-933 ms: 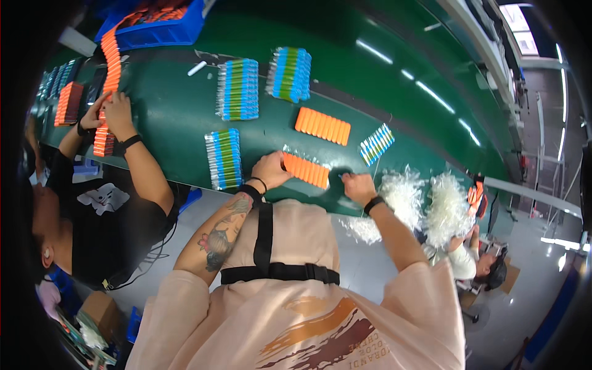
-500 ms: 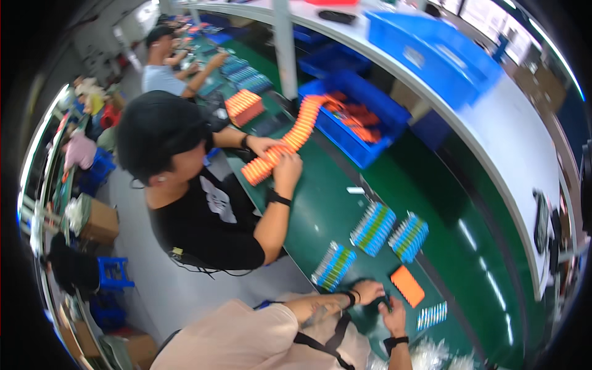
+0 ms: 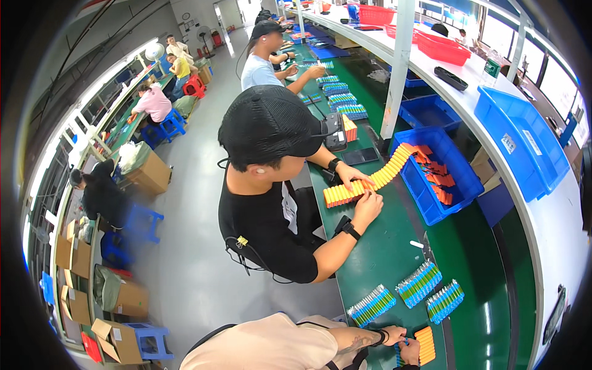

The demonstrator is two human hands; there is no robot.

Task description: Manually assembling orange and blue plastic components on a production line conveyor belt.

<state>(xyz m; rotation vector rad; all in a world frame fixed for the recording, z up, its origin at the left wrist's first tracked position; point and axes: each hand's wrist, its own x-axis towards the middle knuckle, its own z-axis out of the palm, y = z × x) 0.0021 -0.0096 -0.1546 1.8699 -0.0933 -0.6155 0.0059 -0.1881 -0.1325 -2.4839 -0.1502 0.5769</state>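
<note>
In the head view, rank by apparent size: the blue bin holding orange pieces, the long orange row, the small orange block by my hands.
1. Blue bin
2. Long orange row
3. Small orange block; it looks smallest, even lying nearest the camera.

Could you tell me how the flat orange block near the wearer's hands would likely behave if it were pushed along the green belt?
The orange block lies flat and low on the green belt, so it would probably slide rather than tip. It looks like a row of ribbed cells joined together, so it may hold as one piece, though I cannot confirm the bond. The right hand beside it could steady it.
</note>
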